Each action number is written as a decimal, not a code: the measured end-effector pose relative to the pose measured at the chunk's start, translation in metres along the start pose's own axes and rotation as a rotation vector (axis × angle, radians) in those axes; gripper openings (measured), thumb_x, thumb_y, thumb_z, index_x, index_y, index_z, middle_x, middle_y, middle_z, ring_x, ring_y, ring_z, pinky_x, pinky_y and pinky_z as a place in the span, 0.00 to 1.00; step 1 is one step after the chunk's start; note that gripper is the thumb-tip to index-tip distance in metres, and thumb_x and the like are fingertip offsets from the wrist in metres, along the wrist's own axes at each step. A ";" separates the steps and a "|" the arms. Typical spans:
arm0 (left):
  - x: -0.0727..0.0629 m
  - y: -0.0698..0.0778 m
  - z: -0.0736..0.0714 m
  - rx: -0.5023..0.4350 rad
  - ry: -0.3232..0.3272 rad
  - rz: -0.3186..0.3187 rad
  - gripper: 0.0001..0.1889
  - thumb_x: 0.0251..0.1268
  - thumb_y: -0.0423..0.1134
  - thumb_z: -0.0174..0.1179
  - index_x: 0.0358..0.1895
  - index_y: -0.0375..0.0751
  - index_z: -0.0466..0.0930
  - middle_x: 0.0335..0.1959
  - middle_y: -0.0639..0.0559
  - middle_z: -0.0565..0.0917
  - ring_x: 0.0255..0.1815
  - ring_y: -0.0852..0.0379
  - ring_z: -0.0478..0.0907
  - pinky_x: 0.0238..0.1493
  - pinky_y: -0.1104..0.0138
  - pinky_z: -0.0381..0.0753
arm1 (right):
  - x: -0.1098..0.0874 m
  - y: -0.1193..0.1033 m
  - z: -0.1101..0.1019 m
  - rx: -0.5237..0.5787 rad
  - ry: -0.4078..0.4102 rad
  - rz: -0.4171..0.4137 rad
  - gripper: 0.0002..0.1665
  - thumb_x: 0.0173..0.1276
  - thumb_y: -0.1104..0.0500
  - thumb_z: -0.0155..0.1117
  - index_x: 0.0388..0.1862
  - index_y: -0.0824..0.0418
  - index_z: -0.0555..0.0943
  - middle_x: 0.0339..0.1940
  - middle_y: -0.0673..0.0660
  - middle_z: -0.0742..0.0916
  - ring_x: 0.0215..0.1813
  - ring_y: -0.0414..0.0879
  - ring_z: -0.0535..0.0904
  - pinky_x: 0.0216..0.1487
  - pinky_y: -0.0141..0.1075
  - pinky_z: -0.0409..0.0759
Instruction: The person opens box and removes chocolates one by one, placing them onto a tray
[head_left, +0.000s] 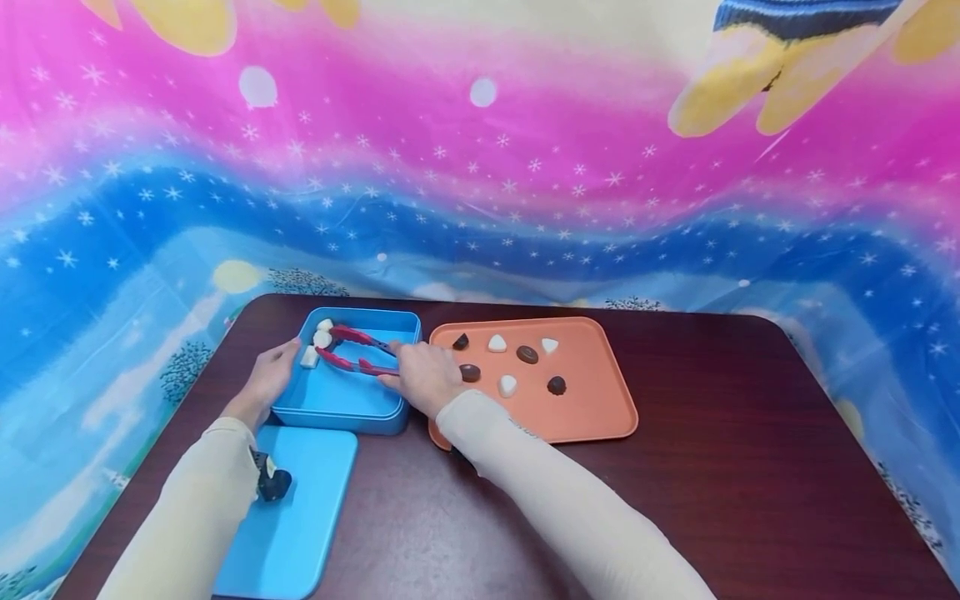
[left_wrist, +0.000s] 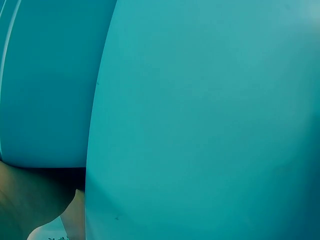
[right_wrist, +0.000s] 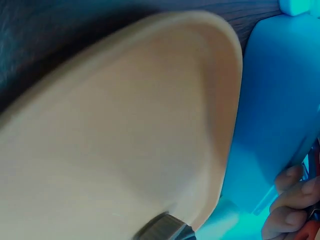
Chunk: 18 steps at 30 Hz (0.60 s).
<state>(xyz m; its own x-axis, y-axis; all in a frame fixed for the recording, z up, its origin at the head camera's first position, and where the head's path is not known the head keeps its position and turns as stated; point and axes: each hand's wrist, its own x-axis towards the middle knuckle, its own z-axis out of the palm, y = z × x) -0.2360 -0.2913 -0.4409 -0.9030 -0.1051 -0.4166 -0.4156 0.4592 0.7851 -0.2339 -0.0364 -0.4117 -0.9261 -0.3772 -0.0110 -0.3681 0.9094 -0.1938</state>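
Tongs (head_left: 366, 367) are gripped by the right hand (head_left: 427, 377); the box (head_left: 345, 387) is touched by the left hand (head_left: 267, 379), its finger curl unclear.

Dark table (head_left: 720, 467), pink and blue snowflake backdrop (head_left: 570, 192) behind

Cream-clad person, L hand (head_left: 268, 379) & R hand (head_left: 427, 377) bare.
L sleeve (head_left: 187, 508): long, lightly creased, ends at wrist; chunky blk wrist cam (head_left: 273, 481) w/ rounded end sticks out by it. R sleeve (head_left: 570, 508): same col., small dk marking (head_left: 522, 428) nr cuff (head_left: 461, 408), too tiny to read.
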 end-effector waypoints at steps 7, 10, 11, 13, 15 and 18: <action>0.000 -0.001 0.001 -0.001 0.003 0.025 0.39 0.80 0.65 0.24 0.83 0.46 0.34 0.84 0.37 0.39 0.84 0.30 0.36 0.79 0.32 0.44 | 0.000 -0.001 0.001 -0.032 0.012 -0.021 0.32 0.70 0.32 0.61 0.67 0.45 0.78 0.25 0.49 0.86 0.27 0.42 0.79 0.22 0.33 0.76; -0.001 -0.002 0.001 -0.002 0.004 0.029 0.40 0.80 0.66 0.25 0.83 0.46 0.34 0.84 0.36 0.39 0.84 0.29 0.36 0.79 0.31 0.44 | -0.001 0.000 0.002 -0.009 0.021 -0.022 0.33 0.70 0.33 0.61 0.69 0.45 0.77 0.28 0.50 0.87 0.28 0.42 0.80 0.22 0.32 0.76; -0.001 -0.003 0.001 -0.001 0.004 0.030 0.40 0.80 0.66 0.25 0.83 0.46 0.34 0.84 0.36 0.39 0.84 0.29 0.36 0.79 0.31 0.44 | -0.001 0.000 0.002 0.004 0.023 -0.020 0.34 0.70 0.33 0.61 0.70 0.45 0.76 0.30 0.50 0.88 0.29 0.42 0.80 0.22 0.32 0.76; -0.001 -0.003 0.000 0.000 0.003 0.030 0.40 0.79 0.66 0.24 0.83 0.46 0.34 0.84 0.36 0.39 0.84 0.29 0.36 0.78 0.31 0.44 | -0.002 0.001 0.001 0.031 0.025 -0.015 0.35 0.70 0.33 0.62 0.71 0.45 0.76 0.34 0.51 0.90 0.30 0.43 0.82 0.23 0.32 0.77; -0.002 -0.003 0.000 0.001 0.003 0.028 0.40 0.79 0.66 0.24 0.83 0.46 0.33 0.84 0.36 0.39 0.84 0.29 0.36 0.78 0.31 0.44 | -0.004 0.001 0.000 0.054 0.026 -0.009 0.35 0.70 0.34 0.63 0.72 0.44 0.76 0.38 0.51 0.91 0.32 0.43 0.83 0.24 0.32 0.79; -0.002 -0.002 0.001 0.000 0.006 0.023 0.40 0.79 0.67 0.24 0.83 0.46 0.33 0.84 0.36 0.39 0.83 0.29 0.37 0.78 0.31 0.45 | -0.006 0.004 0.000 0.082 0.037 -0.016 0.34 0.69 0.34 0.64 0.71 0.45 0.77 0.39 0.52 0.91 0.31 0.43 0.82 0.25 0.32 0.79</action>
<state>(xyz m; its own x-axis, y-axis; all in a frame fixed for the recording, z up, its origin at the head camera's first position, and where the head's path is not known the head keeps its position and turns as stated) -0.2333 -0.2915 -0.4421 -0.9129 -0.1002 -0.3956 -0.3949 0.4613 0.7945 -0.2299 -0.0308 -0.4122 -0.9230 -0.3836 0.0288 -0.3764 0.8851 -0.2739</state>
